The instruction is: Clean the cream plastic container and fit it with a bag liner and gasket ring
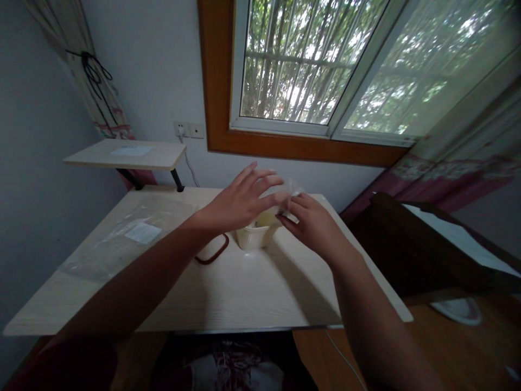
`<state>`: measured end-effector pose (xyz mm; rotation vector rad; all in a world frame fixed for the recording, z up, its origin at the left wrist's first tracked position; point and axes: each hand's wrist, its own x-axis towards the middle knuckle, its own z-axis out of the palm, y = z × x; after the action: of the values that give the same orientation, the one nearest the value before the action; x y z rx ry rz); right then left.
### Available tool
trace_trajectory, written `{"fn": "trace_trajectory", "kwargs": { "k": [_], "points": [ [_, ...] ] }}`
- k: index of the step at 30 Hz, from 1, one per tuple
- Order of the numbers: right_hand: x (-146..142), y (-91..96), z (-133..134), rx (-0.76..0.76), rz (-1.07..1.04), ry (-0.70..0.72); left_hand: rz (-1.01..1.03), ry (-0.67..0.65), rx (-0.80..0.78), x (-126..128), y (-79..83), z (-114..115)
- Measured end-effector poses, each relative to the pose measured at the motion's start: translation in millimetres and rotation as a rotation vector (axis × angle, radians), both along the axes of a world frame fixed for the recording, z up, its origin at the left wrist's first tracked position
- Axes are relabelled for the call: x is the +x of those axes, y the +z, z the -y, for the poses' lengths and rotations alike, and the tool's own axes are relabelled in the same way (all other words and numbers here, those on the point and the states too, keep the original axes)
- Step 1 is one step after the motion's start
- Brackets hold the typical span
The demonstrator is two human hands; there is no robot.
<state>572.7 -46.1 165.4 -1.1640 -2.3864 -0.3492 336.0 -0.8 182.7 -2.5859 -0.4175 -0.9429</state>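
Observation:
My right hand (311, 220) is closed on a small clear plastic bag (293, 189), whose crinkled end sticks up above the fingers. What the bag contains is hidden. Beside it, my left hand (244, 198) is raised with its fingers spread and stretched toward the bag; its fingertips are close to the plastic. Below both hands a cream-coloured container (251, 239) stands on the table, its opening partly covered by my hands. A reddish-brown loop (214, 258) lies on the tabletop left of the container, partly behind my left forearm.
A large clear plastic bag (106, 250) with a white label lies flat on the table's left (244, 298). A raised shelf (126, 155) with a paper stands at the back left. Wall sockets (188, 130) and a window (301, 65) are behind. Dark furniture (431, 250) stands right.

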Motion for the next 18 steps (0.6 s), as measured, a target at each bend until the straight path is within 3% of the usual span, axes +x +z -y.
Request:
{"fn": "trace_trajectory", "kwargs": {
  "k": [5,10,14,18],
  "points": [
    [-13.4,2.2,17.4,-0.211,-0.036,0.211,-0.079,-0.120,0.102,-15.5,-1.0,17.5],
    [-19.5,-2.1,25.4,-0.418,-0.007,0.266,-0.228,-0.029,0.148,-32.3,-25.9,16.8],
    [-12.3,-9.5,25.3,-0.508,0.034,0.179,-0.286,0.102,0.143,-48.2,-37.9,10.0],
    [-3.3,-19.3,24.2,-0.444,-0.001,-0.103,-0.316,0.146,0.095,-62.3,-44.6,9.2]
  ]
}}
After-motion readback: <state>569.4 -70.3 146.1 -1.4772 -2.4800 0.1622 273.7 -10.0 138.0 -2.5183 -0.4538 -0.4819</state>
